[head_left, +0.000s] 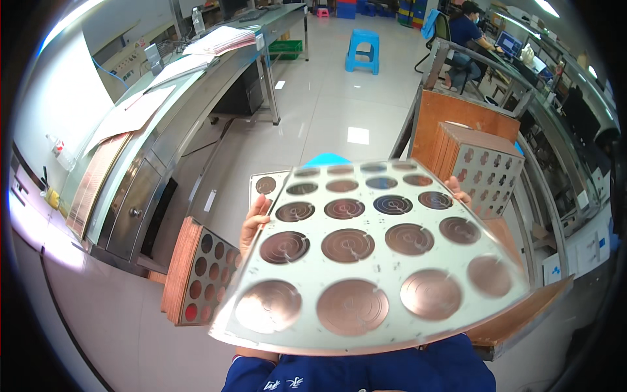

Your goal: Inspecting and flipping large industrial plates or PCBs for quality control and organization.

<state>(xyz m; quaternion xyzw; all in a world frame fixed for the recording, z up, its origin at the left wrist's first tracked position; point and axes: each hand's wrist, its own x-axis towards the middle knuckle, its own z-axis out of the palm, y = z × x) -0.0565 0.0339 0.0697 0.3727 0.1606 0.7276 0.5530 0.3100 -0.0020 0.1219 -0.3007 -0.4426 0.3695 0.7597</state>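
- Copper-and-white circuit panel point(379, 261), the largest thing in view, is lying tilted across the two hands in front of the person's torso, showing rows of copper discs point(353, 307); its near edge is slightly blurring. The step in hand seems to be single-panel handling, perhaps a look over its face; whether it is being carried or inspected, one cannot tell. The next move is probably calling for even support at both sides, and for room past the stacks.
- Right-hand stack of panels point(483, 175) is standing beyond the held panel, in front of an orange-brown board point(450, 108).
- Left-hand stack of panels point(199, 274) is standing low, turning a face of dark and coppery discs toward the held panel.
- Second disc-marked panel point(266, 185) is showing only a corner behind the held one.
- Left hand point(253, 225) is gripping the left edge toward its far end, fingers curling; its underside is hidden.
- Right hand point(460, 191) is gripping the opposite edge, mostly fingertips showing; its thumb's position is unclear.
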